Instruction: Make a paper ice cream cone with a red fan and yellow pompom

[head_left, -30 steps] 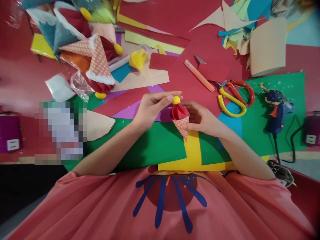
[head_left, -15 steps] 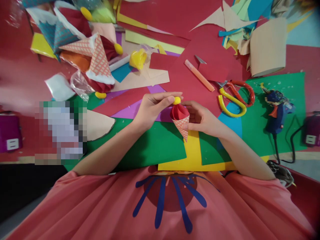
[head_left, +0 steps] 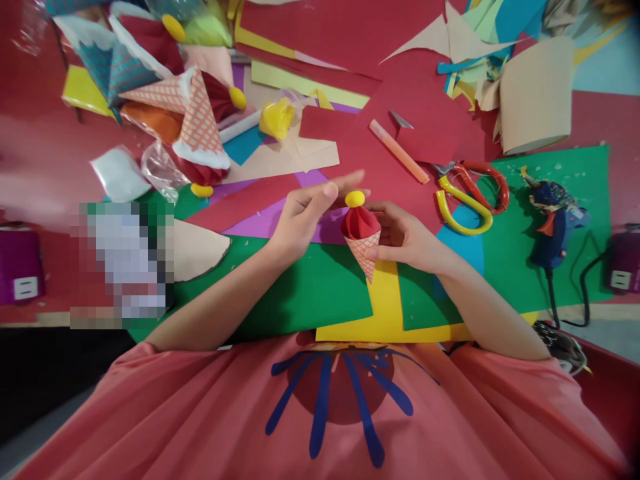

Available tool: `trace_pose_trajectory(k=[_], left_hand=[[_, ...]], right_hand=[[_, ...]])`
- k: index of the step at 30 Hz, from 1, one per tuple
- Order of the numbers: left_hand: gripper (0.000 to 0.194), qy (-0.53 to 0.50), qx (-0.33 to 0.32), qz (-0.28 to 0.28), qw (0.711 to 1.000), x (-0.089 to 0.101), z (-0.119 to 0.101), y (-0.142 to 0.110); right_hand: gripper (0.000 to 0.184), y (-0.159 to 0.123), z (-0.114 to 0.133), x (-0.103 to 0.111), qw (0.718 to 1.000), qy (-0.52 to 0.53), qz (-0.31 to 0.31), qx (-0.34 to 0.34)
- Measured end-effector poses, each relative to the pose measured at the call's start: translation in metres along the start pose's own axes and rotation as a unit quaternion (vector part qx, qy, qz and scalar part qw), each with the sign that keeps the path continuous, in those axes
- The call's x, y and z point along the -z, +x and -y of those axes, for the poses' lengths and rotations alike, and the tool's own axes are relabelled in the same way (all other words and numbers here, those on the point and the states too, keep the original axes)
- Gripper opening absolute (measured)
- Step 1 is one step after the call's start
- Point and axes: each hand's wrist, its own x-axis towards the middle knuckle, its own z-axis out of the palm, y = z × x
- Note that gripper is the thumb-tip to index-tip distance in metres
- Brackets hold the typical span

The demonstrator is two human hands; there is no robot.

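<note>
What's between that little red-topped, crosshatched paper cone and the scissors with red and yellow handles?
The right hand holding the cone comes first, then a bare stretch of red sheet before the scissors, as the head view shows.

Pale light shines off the left of a red table (head_left: 35, 190).

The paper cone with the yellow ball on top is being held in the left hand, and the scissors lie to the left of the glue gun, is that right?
Not quite: the head view shows the right hand holding the paper cone with the yellow ball on top. The scissors do lie left of the glue gun.
</note>
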Motion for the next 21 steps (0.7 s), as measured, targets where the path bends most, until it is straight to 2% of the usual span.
trace_pose_trajectory(k=[3,5,11,15,21], left_hand=[[0.036,-0.022,-0.031,0.009,0.999,0.0,-0.002,0.001],[0.033,-0.041,-0.022,0.018,0.999,0.0,-0.003,0.002],[0.041,-0.139,0.096,0.123,0.978,-0.004,-0.002,-0.001],[0.04,-0.181,0.117,0.119,0.969,-0.009,0.0,-0.004],[0.037,-0.201,0.135,0.11,0.964,-0.009,0.005,-0.004]], right_hand=[[0.071,0.001,-0.002,0.0,0.999,0.033,0.013,0.005],[0.069,0.001,-0.004,-0.001,0.998,0.051,0.02,0.011],[0.06,0.001,-0.007,-0.008,0.985,0.146,0.093,0.004],[0.063,0.0,-0.012,-0.008,0.977,0.173,0.124,-0.006],[0.066,0.0,-0.019,-0.006,0.978,0.17,0.119,-0.011]])
